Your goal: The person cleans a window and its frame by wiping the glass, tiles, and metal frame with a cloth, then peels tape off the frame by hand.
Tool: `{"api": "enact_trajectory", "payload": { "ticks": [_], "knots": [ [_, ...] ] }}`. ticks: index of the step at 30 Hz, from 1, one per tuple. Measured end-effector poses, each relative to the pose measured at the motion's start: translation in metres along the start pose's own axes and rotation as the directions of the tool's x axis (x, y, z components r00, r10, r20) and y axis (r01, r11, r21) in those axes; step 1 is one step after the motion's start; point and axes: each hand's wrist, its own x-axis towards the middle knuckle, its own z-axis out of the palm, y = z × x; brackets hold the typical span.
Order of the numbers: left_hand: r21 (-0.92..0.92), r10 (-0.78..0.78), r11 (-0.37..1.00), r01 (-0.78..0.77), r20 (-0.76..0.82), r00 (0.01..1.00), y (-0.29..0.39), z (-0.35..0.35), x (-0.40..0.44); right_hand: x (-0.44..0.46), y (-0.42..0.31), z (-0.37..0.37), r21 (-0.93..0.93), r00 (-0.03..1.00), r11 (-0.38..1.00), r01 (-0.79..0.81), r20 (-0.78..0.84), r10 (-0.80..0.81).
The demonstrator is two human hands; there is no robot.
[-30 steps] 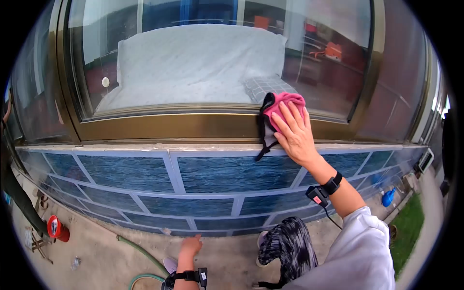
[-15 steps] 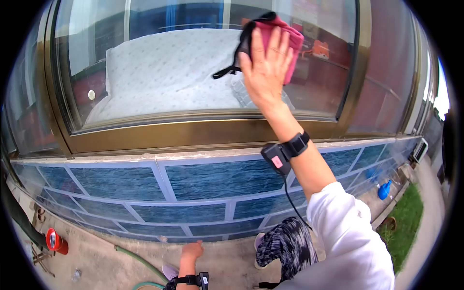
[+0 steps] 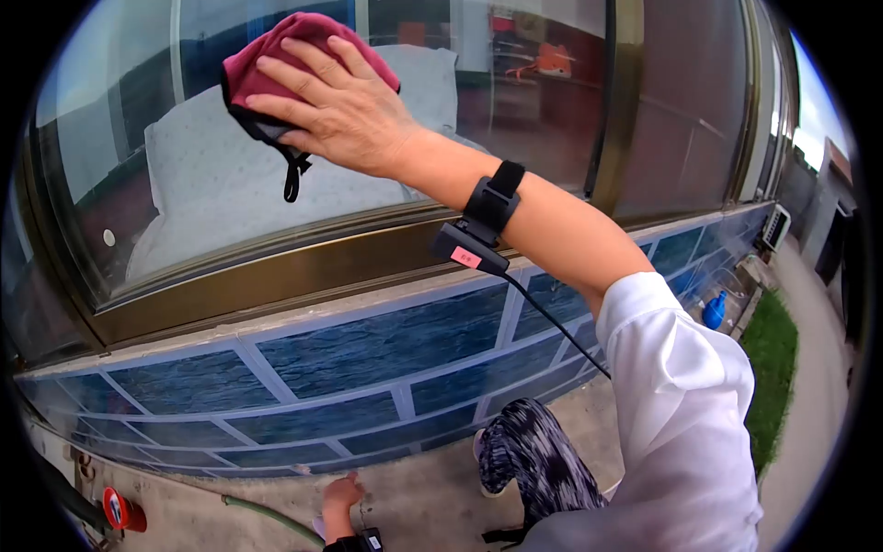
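Observation:
My right hand (image 3: 336, 110) is spread over a dark pink cleaning cloth (image 3: 299, 37), holding it against the window glass (image 3: 533, 138). The cloth has black edging, and a black loop (image 3: 292, 175) dangles beneath it. A strap with a small black box (image 3: 471, 247) and a cable is on my right wrist. Low in the head view, my left hand (image 3: 341, 494) hangs near the foot of the wall, its fingers partly visible and loosely apart, with nothing seen in them. A black band (image 3: 368, 541) circles the left wrist.
A bronze window frame (image 3: 276, 299) sits above a blue tiled wall (image 3: 368, 350). Behind the glass is a pale patterned sheet (image 3: 202, 184). On the ground are a red bucket (image 3: 124, 511), a green hose (image 3: 267, 517) and a blue container (image 3: 714, 311) near grass (image 3: 773, 368).
My right hand has swept the cloth leftward across the glass, and the arm now reaches across. The view has turned somewhat. My left hand stays low near the wall.

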Motion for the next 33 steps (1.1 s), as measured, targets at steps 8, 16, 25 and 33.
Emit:
{"api": "enact_trajectory", "payload": {
  "ticks": [8,16,25,33],
  "knots": [
    [0.017,0.041,0.999,-0.039,-0.095,0.995,-0.002,0.006,0.001,-0.127,0.134,-0.107,-0.331,0.858,0.801,-0.500,-0.057,0.511],
    [-0.018,0.042,0.999,-0.045,-0.115,0.992,-0.008,0.008,-0.007,-0.195,0.130,-0.123,-0.277,0.873,0.831,-0.483,-0.079,0.481],
    [0.007,0.084,0.996,-0.084,-0.146,0.986,-0.006,0.008,-0.009,-0.275,0.019,-0.167,-0.052,0.739,0.757,-0.651,0.181,0.649],
    [0.070,0.099,0.993,-0.094,-0.068,0.993,0.009,-0.001,-0.013,-0.240,-0.077,-0.119,0.051,0.652,0.656,-0.753,0.189,0.734]
  ]
}}
